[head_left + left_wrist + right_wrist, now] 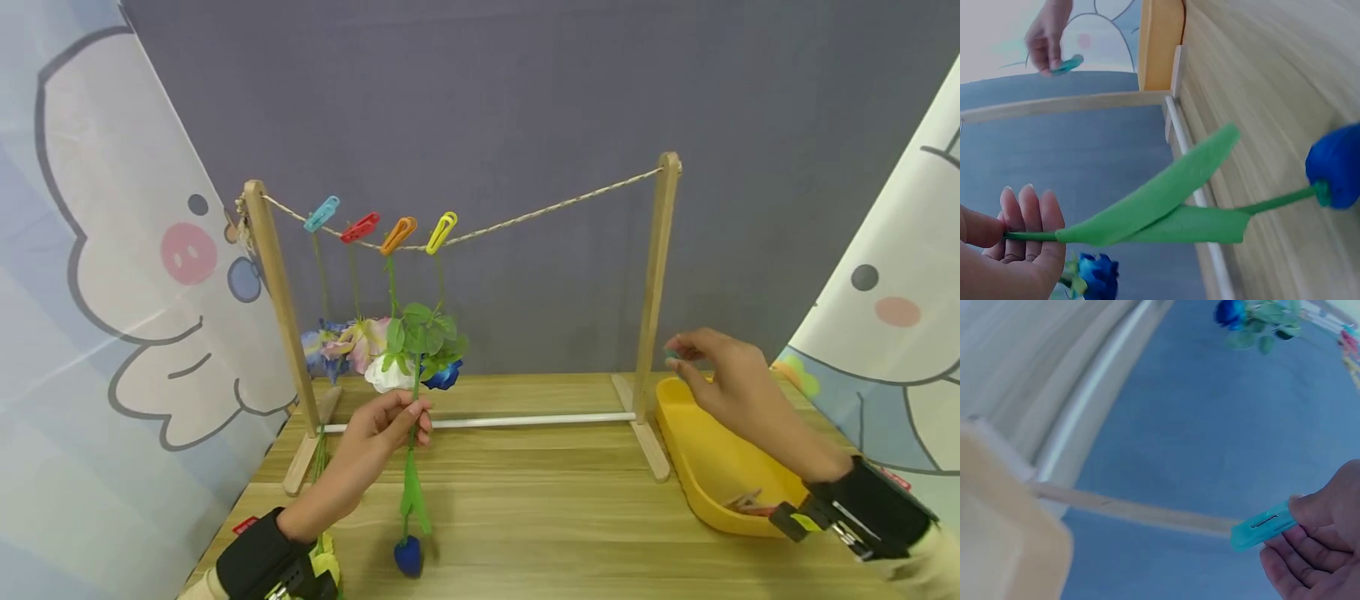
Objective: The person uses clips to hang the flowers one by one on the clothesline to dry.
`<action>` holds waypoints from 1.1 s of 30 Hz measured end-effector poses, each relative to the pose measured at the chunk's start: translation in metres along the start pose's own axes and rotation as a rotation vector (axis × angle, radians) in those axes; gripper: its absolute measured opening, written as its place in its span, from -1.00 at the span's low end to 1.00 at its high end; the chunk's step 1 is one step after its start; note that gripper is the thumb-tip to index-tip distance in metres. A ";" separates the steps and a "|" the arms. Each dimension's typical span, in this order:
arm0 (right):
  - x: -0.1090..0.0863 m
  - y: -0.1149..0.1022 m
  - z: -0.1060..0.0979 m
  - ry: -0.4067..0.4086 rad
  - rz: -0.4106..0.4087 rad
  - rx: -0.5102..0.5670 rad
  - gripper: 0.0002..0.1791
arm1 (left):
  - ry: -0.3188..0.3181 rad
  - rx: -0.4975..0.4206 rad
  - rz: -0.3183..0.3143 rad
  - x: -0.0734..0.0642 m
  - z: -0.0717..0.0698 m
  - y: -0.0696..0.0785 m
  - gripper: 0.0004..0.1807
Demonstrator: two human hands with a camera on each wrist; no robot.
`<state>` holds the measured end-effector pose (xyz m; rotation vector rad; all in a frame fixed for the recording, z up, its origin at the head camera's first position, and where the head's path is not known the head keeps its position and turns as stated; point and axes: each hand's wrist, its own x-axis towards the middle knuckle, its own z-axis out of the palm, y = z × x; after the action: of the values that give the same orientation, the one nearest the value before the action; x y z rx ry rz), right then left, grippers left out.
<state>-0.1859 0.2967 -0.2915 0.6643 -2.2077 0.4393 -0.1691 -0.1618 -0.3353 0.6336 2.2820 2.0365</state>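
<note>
Left hand (390, 425) pinches the blue flower (408, 556) by its green stem, thumb against curled fingers (1029, 219), grip near the cut end of the stem; bloom hangs below the grip, head down, at or just above the wooden table (540, 508), contact not clear; two long leaves (1166, 200) fan off the stem between grip and bloom; looks light, stem thin and bendy, likely wire-cored plastic, leaves soft fabric, so it will swing and droop from a pinch; best held on bare stem above the leaves, as here, not on petals or leaves, which would crush or slip. Right hand (723, 375) pinches a teal clothespin (1263, 525) by its rear end between thumb and fingertips, jaw end pointing away from the palm; clip small, rigid plastic, sprung, light; needs a squeeze on the rear tabs to open. Under and just beside that hand, a yellow tray (705, 467) with more clips in its near corner. Beyond both grips, a wooden rack (652, 308) with a rope (540, 208) strung across; four clips on the rope above the left hand, blue (322, 213), red (361, 227), orange (398, 235), yellow (442, 232), each holding a stem; their hanging flowers (390, 346) bunch just above the left-hand grip; grey backdrop behind.
</note>
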 end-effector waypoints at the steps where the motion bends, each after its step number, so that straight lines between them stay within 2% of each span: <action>1: 0.005 -0.004 -0.001 0.008 -0.005 0.010 -0.69 | -0.004 0.002 0.032 0.003 0.003 0.000 -0.71; 5: 0.026 -0.020 -0.004 0.034 -0.029 0.053 -0.72 | -0.018 0.010 0.165 0.018 0.014 0.002 -0.74; 8: 0.044 -0.031 -0.003 0.060 -0.078 0.080 -0.73 | -0.007 0.013 0.233 0.034 0.026 0.004 -0.77; 13: 0.075 -0.048 -0.003 0.108 -0.156 0.131 -0.74 | 0.003 0.036 0.302 0.062 0.043 0.011 -0.80; 18: 0.105 -0.064 -0.004 0.172 -0.188 0.167 -0.79 | 0.014 0.013 0.364 0.086 0.054 0.019 -0.79; 24: 0.146 -0.089 -0.004 0.182 -0.172 0.322 -0.88 | 0.051 -0.020 0.411 0.105 0.064 0.025 -0.77; 29: 0.184 -0.111 0.000 0.167 -0.109 0.438 -0.90 | 0.075 -0.069 0.450 0.115 0.071 0.028 -0.76; 33: 0.208 -0.119 0.007 0.166 -0.052 0.513 -0.90 | 0.082 -0.085 0.443 0.122 0.074 0.031 -0.75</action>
<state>-0.2376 0.1309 -0.1263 0.9130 -1.9223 1.0143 -0.2517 -0.0520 -0.2864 1.1578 2.2375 2.3625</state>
